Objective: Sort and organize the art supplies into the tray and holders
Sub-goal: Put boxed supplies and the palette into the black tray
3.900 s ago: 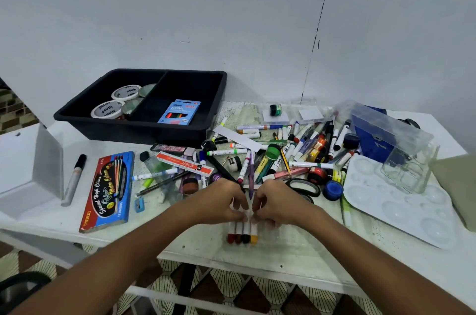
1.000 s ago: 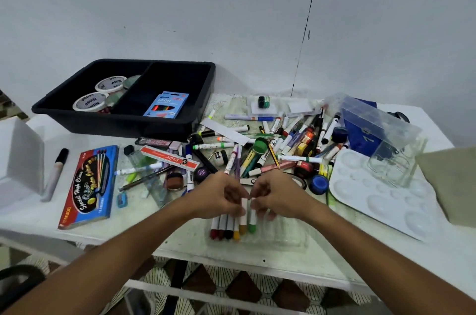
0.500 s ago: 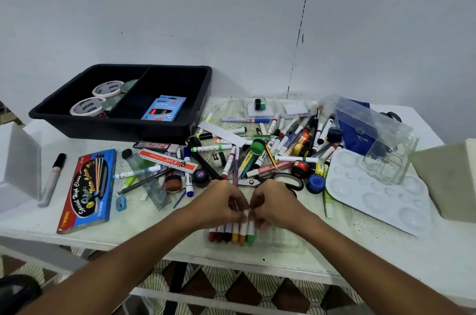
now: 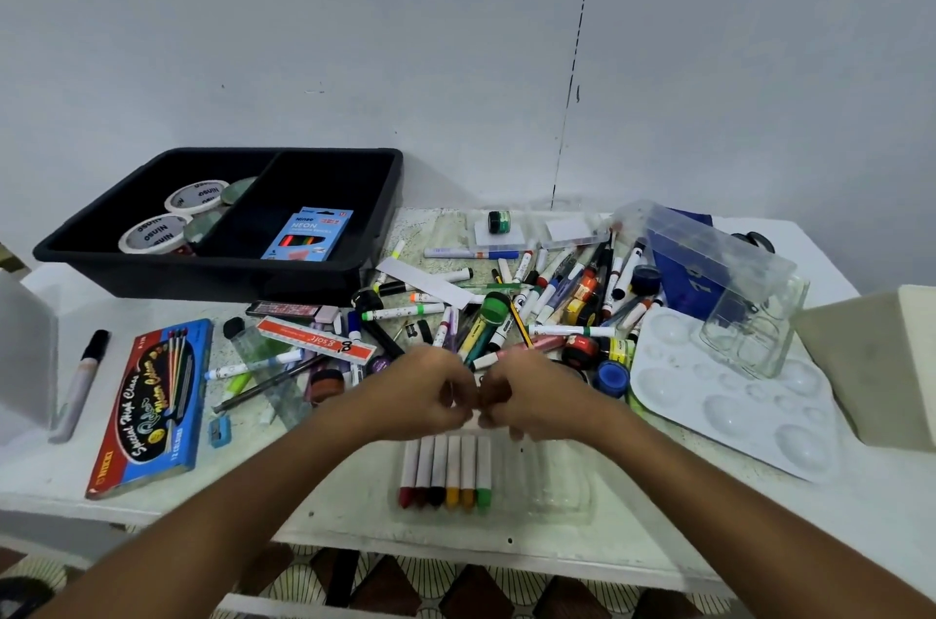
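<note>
Landmark: we place everything from the clear marker tray (image 4: 544, 487), the shallow plastic holder at the near edge of the white table (image 4: 658, 532).
Markers in the tray: six markers (image 4: 445, 471) lie side by side in its left half, touching, coloured caps toward us: red, dark red, black, yellow, orange, green.
Left hand (image 4: 425, 395): over the far ends of those markers, fingers curled in toward the right hand; motion blur hides the tips, so we cannot tell whether it pinches anything.
Right hand (image 4: 532, 395): just beside the left, knuckles nearly touching it, fingers curled the same way; what it holds, if anything, we cannot tell.
Loose pile (image 4: 506, 314): beyond the tray, a heap of markers, pens and small paint pots.
Black bin (image 4: 228, 223): far left of the tray, two compartments; tape rolls (image 4: 172, 223) in the left one, a blue neon pencil box (image 4: 309, 233) in the right.
Paint palette (image 4: 729, 395): right of the tray, white, with a clear organiser (image 4: 749, 330) resting on its far corner.
Watercolour pencil box (image 4: 152, 406): left of the tray, lying flat.
</note>
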{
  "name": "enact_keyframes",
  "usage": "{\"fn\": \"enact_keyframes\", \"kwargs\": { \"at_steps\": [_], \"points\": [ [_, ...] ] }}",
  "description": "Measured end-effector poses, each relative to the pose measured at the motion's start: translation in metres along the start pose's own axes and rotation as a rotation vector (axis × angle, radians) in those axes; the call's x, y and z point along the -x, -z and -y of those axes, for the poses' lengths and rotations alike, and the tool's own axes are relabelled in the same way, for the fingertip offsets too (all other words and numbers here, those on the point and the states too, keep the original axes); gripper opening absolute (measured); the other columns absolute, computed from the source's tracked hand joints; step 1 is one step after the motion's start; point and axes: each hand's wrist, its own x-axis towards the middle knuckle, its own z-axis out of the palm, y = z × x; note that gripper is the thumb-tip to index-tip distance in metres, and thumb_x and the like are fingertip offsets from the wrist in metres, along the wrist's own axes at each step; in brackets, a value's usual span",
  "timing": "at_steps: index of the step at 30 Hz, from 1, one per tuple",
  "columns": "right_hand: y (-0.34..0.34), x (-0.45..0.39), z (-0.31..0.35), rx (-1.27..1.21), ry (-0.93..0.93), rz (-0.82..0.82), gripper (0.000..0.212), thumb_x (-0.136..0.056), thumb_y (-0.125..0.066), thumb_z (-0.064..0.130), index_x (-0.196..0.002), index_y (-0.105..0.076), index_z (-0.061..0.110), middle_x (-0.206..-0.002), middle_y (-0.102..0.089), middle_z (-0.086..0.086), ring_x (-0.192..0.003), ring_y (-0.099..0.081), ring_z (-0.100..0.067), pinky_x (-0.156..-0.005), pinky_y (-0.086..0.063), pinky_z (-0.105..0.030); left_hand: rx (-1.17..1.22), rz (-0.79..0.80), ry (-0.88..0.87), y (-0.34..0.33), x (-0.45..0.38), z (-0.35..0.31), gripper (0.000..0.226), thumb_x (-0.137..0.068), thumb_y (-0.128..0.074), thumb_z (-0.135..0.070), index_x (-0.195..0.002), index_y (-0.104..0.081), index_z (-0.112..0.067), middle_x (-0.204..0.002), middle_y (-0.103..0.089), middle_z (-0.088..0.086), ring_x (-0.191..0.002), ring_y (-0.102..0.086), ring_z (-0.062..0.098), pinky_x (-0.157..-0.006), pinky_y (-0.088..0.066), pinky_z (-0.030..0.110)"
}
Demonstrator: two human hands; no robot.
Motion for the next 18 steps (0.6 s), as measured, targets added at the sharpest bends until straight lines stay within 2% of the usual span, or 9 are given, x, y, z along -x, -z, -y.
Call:
{"fn": "enact_keyframes", "kwargs": {
  "at_steps": [2, 5, 9, 12, 15, 18],
  "points": [
    [0.024, -0.005, -0.002, -0.031, 0.041, -0.077, 0.005, -0.087, -0.068, 0.011, -0.088, -0.072, 0.01, -0.078, -0.069, 0.0, -0.058, -0.065, -0.011, -0.059, -0.054, -0.023, 0.011, -0.085, 0.003, 0.017, -0.013, 0.003, 0.01, -0.083, -0.068, -0.014, -0.09, -0.074, -0.014, -0.079, -0.064, -0.008, -0.067, -0.054, -0.004, -0.06, -0.041, 0.007],
    [0.065, -0.019, -0.011, -0.026, 0.016, -0.242, 0.008, -0.088, -0.067, 0.011, -0.094, -0.072, 0.013, -0.081, -0.066, 0.008, -0.066, -0.06, -0.002, -0.062, -0.047, -0.016, 0.022, -0.2, 0.046, 0.04, -0.039, 0.012, 0.008, -0.083, -0.068, -0.014, -0.089, -0.074, -0.015, -0.081, -0.066, -0.007, -0.072, -0.059, 0.004, -0.064, -0.046, 0.017],
    [0.108, -0.047, -0.04, -0.015, -0.044, -0.368, 0.013, -0.087, -0.064, 0.004, -0.095, -0.072, 0.011, -0.08, -0.068, 0.003, -0.068, -0.063, -0.006, -0.057, -0.045, -0.014, -0.054, -0.272, 0.077, 0.058, -0.082, 0.031, 0.012, -0.086, -0.065, -0.014, -0.094, -0.073, -0.014, -0.086, -0.065, -0.004, -0.08, -0.055, 0.009, -0.071, -0.043, 0.018],
    [0.122, -0.069, -0.062, 0.101, -0.088, -0.32, 0.015, -0.084, -0.067, 0.003, -0.093, -0.073, 0.013, -0.087, -0.069, -0.003, -0.077, -0.065, -0.015, -0.067, -0.05, -0.023, -0.172, -0.232, 0.093, 0.06, -0.12, 0.047, 0.018, -0.088, -0.063, -0.017, -0.103, -0.073, -0.019, -0.089, -0.057, -0.006, -0.096, -0.049, 0.013, -0.083, -0.041, 0.025],
    [0.122, -0.087, -0.077, 0.243, -0.122, -0.205, 0.02, -0.081, -0.07, 0.006, -0.096, -0.075, 0.019, -0.097, -0.071, 0.001, -0.084, -0.064, -0.014, -0.079, -0.055, -0.032, -0.332, -0.107, 0.058, 0.056, -0.152, 0.057, 0.027, -0.088, -0.063, -0.02, -0.113, -0.07, -0.028, -0.106, -0.058, -0.001, -0.108, -0.043, 0.019, -0.088, -0.04, 0.035],
    [0.119, -0.1, -0.084, 0.346, -0.129, -0.128, 0.023, -0.078, -0.075, 0.016, -0.098, -0.075, 0.026, -0.098, -0.069, 0.005, -0.087, -0.064, -0.014, -0.075, -0.054, -0.032, -0.494, -0.025, -0.016, 0.05, -0.174, 0.059, 0.031, -0.089, -0.063, -0.027, -0.118, -0.065, -0.036, -0.116, -0.053, -0.002, -0.114, -0.038, 0.019, -0.09, -0.033, 0.036]
  ]
}}
